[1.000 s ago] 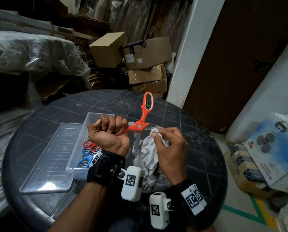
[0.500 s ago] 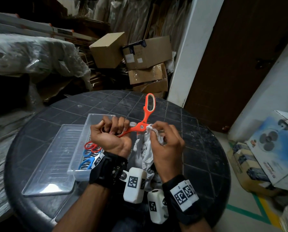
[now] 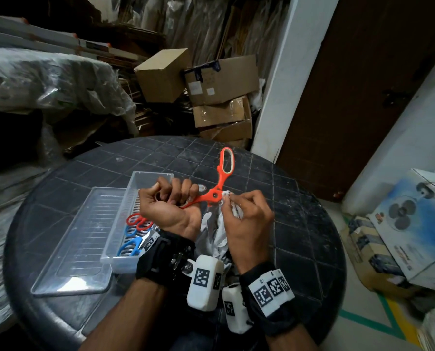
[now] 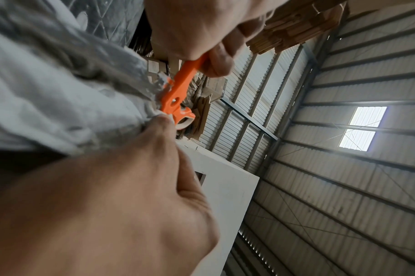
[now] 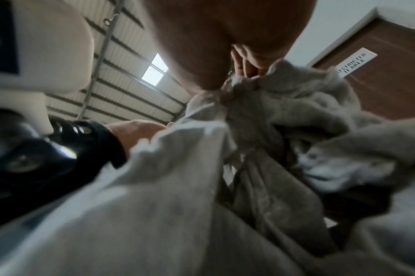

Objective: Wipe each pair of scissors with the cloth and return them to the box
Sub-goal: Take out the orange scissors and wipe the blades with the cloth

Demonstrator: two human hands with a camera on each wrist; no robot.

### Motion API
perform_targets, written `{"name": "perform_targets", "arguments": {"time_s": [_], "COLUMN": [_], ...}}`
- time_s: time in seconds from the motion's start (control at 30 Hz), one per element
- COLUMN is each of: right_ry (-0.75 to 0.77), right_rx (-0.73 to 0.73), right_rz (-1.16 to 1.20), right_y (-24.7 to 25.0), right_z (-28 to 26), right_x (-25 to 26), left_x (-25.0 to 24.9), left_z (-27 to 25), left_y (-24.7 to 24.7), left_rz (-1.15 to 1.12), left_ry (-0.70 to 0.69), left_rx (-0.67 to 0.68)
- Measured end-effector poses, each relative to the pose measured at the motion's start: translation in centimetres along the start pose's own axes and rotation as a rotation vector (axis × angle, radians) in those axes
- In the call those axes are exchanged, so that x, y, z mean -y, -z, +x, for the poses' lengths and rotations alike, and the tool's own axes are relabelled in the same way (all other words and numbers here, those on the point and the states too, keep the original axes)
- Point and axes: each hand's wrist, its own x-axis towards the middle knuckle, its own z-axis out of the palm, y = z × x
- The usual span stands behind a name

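An orange pair of scissors point(image 3: 220, 183) is held above the table with its handles spread, one loop pointing up and away. My left hand point(image 3: 170, 203) grips the other handle in a fist. With my right hand point(image 3: 246, 219) I pinch a crumpled white cloth point(image 3: 216, 234) against the scissors just right of the pivot. The blades are hidden by cloth and hand. In the left wrist view the left hand point(image 4: 216, 56) grips the orange scissors point(image 4: 176, 93) while the cloth point(image 4: 48, 93) presses on them. The cloth point(image 5: 272, 130) fills the right wrist view under the right hand point(image 5: 244, 65).
A clear plastic box point(image 3: 135, 178) on the round dark table point(image 3: 300, 236) holds red scissors point(image 3: 138, 221) and blue scissors point(image 3: 130, 247). Its clear lid point(image 3: 72, 249) lies flat to the left. Cardboard boxes point(image 3: 221, 79) stand behind the table, and a fan carton point(image 3: 413, 224) sits on the floor at right.
My right hand has brought the cloth left, in against the scissors' pivot, and its wrist has turned a little. The left hand still holds the scissors in the same place.
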Motion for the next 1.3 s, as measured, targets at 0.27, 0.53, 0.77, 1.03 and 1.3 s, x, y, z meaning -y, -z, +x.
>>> {"name": "perform_targets", "arguments": {"time_s": [0.27,0.53,0.77,1.03,1.3], "right_ry": [-0.113,-0.136,-0.144,-0.148,-0.162], "right_rx": [0.019,-0.025,-0.036,-0.064,-0.061], "right_rz": [0.036,0.031,0.021,0.013,-0.025], "right_y": [0.1,0.4,0.7,0.9,1.0], "right_z": [0.5,-0.3,-0.3,-0.1,-0.2], "right_x": [0.2,-0.6,-0.9,-1.1,-2.1], "left_x": [-0.3,0.1,0.2,0.1,0.3], "left_z": [-0.2,-0.7,-0.8,-0.8,-0.9], "left_y": [-0.3,-0.5,-0.5,-0.6,-0.6], "left_rz": [-0.023,-0.033,-0.02,-0.019,0.01], "left_ry": [0.0,0.012,0.007,0.003,-0.023], "left_rx": [-0.031,-0.049,-0.043,-0.016,-0.009]}}
